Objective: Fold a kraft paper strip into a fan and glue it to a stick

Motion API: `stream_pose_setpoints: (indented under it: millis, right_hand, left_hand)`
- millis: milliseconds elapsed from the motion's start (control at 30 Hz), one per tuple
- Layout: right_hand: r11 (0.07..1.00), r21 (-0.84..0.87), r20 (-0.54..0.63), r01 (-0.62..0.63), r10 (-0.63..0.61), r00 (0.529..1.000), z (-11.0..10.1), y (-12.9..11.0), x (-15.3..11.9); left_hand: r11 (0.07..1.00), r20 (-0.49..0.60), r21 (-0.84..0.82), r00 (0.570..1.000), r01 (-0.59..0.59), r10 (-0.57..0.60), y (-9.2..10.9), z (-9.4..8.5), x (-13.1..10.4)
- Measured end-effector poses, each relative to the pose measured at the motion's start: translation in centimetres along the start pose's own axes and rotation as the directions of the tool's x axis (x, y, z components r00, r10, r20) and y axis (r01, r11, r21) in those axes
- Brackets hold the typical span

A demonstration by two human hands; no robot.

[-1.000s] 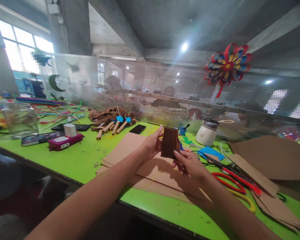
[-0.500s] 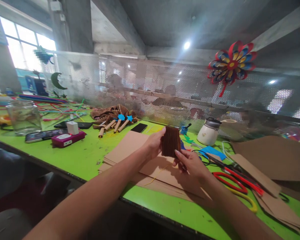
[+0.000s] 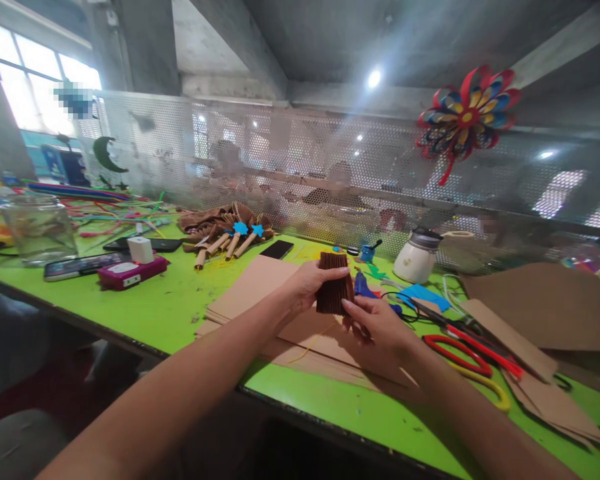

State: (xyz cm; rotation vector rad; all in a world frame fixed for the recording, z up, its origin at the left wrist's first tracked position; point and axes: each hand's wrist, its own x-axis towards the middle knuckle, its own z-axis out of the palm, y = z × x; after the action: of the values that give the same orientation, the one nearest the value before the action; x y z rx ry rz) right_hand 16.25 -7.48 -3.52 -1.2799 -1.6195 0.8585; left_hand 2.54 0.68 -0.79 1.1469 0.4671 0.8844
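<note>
Between both hands, above the table, is a block of dark brown pleated paper (image 3: 333,293). My left hand (image 3: 307,283) grips its left side, the thumb laid across the front near the top. My right hand (image 3: 373,320) pinches its lower right corner with thumb and fingers. Beneath them lies a stack of light brown paper sheets (image 3: 260,287), with a thin yellow thread (image 3: 310,350) on top. A blue glue gun (image 3: 363,285) lies just behind my right hand, partly hidden.
Scissors with red handles (image 3: 457,353), a yellow handle (image 3: 490,390) and kraft paper pieces lie at right. A white jug (image 3: 418,257) stands behind. Finished paper fans (image 3: 235,233), phones, a purple power strip (image 3: 133,272) and a glass jar (image 3: 39,230) are left. A perforated screen (image 3: 290,160) bounds the back.
My left thumb has come across the front of the pleated paper, where it was at the upper edge before. The paper has shifted slightly left. My right hand keeps its pinch.
</note>
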Motion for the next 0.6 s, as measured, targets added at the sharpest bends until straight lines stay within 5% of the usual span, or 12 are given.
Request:
stream_pose_setpoints:
  millis: [133, 267, 433, 600]
  right_hand:
    - [0.962, 0.228, 0.165, -0.151, 0.115, 0.980, -1.3, -0.4, 0.0]
    - [0.874, 0.437, 0.118, -0.212, 0.177, 0.977, -3.5, -0.2, 0.5]
    - [0.869, 0.493, -0.153, -0.043, 0.135, 0.979, -5.3, -0.4, 0.9]
    - [0.907, 0.394, -0.217, 0.148, -0.065, 0.974, -5.6, -1.9, 0.2]
  left_hand:
    - [1.000, -0.104, -0.012, 0.995, 0.011, -0.013, 0.4, 0.2, 0.0]
    - [0.999, -0.128, -0.025, 0.991, 0.022, -0.025, 0.5, 0.4, -0.1]
    - [0.990, -0.008, 0.036, 0.990, 0.138, -0.138, 0.4, 1.0, -0.8]
    - [0.948, 0.202, 0.223, 0.940, 0.227, -0.273, -0.1, 1.4, -1.3]
